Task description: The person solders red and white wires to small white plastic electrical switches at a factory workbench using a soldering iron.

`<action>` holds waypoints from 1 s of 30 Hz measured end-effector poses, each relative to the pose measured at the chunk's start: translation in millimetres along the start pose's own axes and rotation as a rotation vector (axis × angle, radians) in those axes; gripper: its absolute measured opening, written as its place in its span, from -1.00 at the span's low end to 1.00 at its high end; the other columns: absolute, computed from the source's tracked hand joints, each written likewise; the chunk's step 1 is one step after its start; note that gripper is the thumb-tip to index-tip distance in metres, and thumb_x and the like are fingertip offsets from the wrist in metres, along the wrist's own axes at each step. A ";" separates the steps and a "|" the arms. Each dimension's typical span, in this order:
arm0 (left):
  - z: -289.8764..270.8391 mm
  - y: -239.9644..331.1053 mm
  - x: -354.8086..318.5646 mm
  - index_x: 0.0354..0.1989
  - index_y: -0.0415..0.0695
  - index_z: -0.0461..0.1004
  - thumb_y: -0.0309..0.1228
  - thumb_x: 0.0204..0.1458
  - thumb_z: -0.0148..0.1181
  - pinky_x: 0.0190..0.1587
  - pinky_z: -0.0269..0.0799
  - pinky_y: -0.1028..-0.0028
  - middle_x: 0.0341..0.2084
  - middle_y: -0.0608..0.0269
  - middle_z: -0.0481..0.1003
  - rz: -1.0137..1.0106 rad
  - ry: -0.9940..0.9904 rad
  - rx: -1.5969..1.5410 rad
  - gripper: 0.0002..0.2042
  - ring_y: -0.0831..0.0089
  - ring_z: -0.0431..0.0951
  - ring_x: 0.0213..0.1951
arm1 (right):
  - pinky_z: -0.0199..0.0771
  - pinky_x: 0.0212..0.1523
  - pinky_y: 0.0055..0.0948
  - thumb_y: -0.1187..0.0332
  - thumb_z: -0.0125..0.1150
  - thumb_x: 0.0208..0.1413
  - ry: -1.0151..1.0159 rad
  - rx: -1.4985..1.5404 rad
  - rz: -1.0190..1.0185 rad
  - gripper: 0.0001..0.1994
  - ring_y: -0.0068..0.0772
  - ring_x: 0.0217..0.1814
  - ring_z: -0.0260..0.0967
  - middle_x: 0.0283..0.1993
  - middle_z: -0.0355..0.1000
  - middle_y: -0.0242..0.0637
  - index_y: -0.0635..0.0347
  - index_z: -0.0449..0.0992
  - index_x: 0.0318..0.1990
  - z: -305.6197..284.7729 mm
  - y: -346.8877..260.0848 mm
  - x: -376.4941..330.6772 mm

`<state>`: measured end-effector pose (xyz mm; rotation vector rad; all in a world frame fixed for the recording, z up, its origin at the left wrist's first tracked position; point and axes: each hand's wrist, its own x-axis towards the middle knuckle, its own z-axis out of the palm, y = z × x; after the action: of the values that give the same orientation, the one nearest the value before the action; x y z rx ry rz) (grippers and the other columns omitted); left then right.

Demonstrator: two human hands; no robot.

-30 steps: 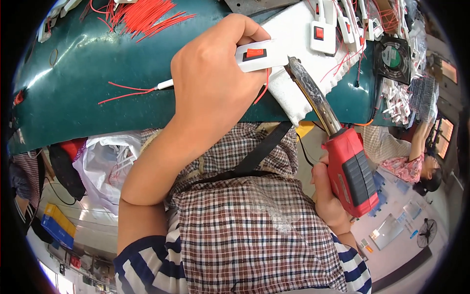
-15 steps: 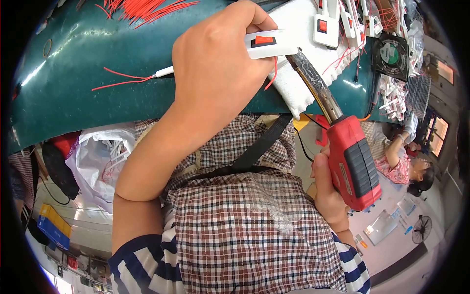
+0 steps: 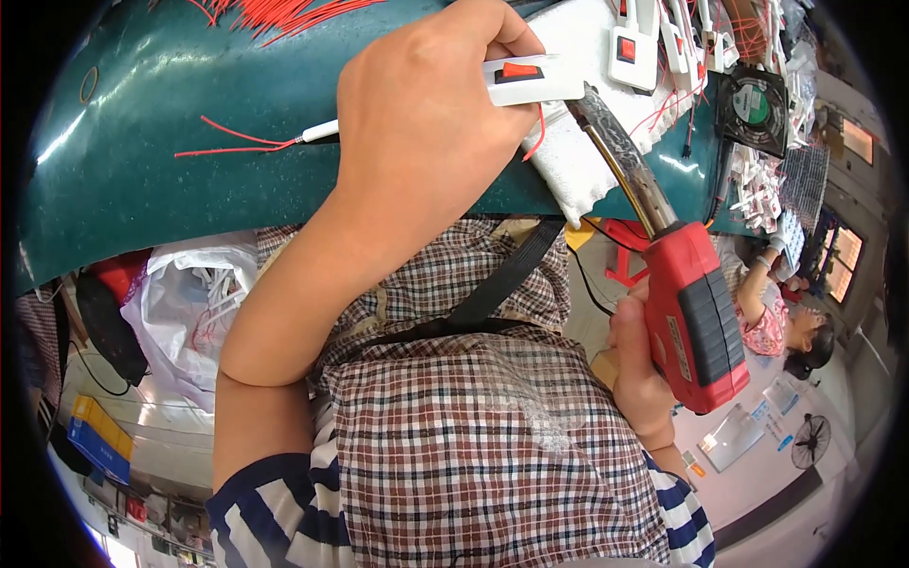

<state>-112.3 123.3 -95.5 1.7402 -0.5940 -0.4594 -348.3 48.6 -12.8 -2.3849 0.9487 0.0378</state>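
Note:
My left hand [image 3: 426, 123] is closed on a white plastic switch housing [image 3: 559, 90] with a red rocker switch [image 3: 520, 70] set in black. A short red wire hangs below the housing. Left of the hand, a white cable end with two bare-lying red wires [image 3: 251, 150] sticks out; what it joins is hidden by my hand. My right hand [image 3: 641, 374] grips the red and black handle of a soldering gun [image 3: 696, 317]. Its dark, stained metal barrel slants up to the housing's right end; whether the tip touches it I cannot tell.
A white cloth [image 3: 578, 38] lies on the green table [image 3: 142, 189], with finished-looking switch housings [image 3: 632, 59] and red wires at its far right. A black fan [image 3: 755, 109] stands beyond. Red wires [image 3: 275, 11] are heaped at the back. A co-worker [image 3: 772, 322] sits at right.
The soldering gun and my right hand have shifted slightly to the right. My left hand and the switch housing have moved a little right and away from me.

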 end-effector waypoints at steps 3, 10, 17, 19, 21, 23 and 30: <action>-0.3 0.7 0.4 -0.36 -0.21 0.53 -0.49 -0.15 0.43 -0.37 0.49 0.42 -0.53 0.11 0.58 -0.006 -0.008 -0.013 -0.79 0.25 0.65 -0.46 | 0.28 -0.46 -0.59 0.51 0.22 0.24 0.037 -0.014 0.002 -0.90 -0.64 -0.48 0.31 -0.41 0.41 -0.41 0.27 0.47 -0.14 0.2 0.9 -1.8; -0.4 0.2 0.7 -0.35 -0.21 0.53 -0.48 -0.16 0.43 -0.37 0.49 0.42 -0.53 0.10 0.58 -0.020 -0.013 0.002 -0.79 0.26 0.65 -0.45 | 0.30 -0.46 -0.60 0.51 0.22 0.25 0.029 -0.014 -0.067 -0.89 -0.64 -0.49 0.32 -0.40 0.41 -0.39 0.29 0.46 -0.12 3.7 2.5 2.8; -0.1 -0.2 0.8 -0.35 -0.22 0.53 -0.48 -0.16 0.43 -0.37 0.49 0.41 -0.52 0.09 0.58 -0.001 -0.008 0.016 -0.79 0.26 0.64 -0.46 | 0.33 -0.45 -0.58 0.53 0.22 0.25 0.003 0.011 -0.029 -0.83 -0.64 -0.46 0.32 -0.37 0.41 -0.38 0.31 0.44 -0.05 2.1 3.8 -0.6; -0.2 0.0 1.0 -0.35 -0.22 0.53 -0.48 -0.17 0.43 -0.37 0.48 0.41 -0.52 0.09 0.58 0.010 -0.005 0.030 -0.78 0.26 0.64 -0.46 | 0.34 -0.44 -0.56 0.52 0.21 0.24 0.006 -0.038 -0.064 -0.81 -0.62 -0.45 0.32 -0.34 0.40 -0.36 0.32 0.43 -0.03 -3.4 7.2 -7.0; -0.2 -0.1 0.8 -0.36 -0.22 0.53 -0.48 -0.16 0.43 -0.36 0.48 0.41 -0.52 0.10 0.58 -0.018 -0.005 0.018 -0.79 0.26 0.64 -0.46 | 0.35 -0.44 -0.55 0.52 0.20 0.24 0.009 -0.086 -0.100 -0.80 -0.60 -0.45 0.32 -0.31 0.39 -0.33 0.32 0.41 -0.02 -4.5 1.9 -8.8; -0.6 -0.5 1.1 -0.36 -0.22 0.53 -0.49 -0.16 0.43 -0.36 0.49 0.41 -0.52 0.10 0.58 -0.020 -0.012 0.017 -0.79 0.26 0.64 -0.45 | 0.51 -0.31 -0.32 0.38 0.39 0.10 0.140 0.009 0.095 -0.85 -0.15 -0.37 0.53 -0.37 0.55 -0.21 0.18 0.62 -0.20 -4.8 -9.7 -9.1; 1.0 1.2 2.1 -0.35 -0.21 0.54 -0.50 -0.16 0.43 -0.37 0.49 0.42 -0.51 0.11 0.59 -0.013 -0.011 0.030 -0.79 0.27 0.65 -0.44 | 0.22 -0.54 -0.55 0.44 0.13 0.26 0.117 0.157 0.117 -0.88 -0.64 -0.61 0.17 -0.38 0.30 -0.29 0.28 0.33 -0.20 -2.4 2.7 -6.0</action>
<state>-111.4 121.0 -94.6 1.7721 -0.6004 -0.4711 -354.9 49.5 -10.8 -2.2053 1.1034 -0.1282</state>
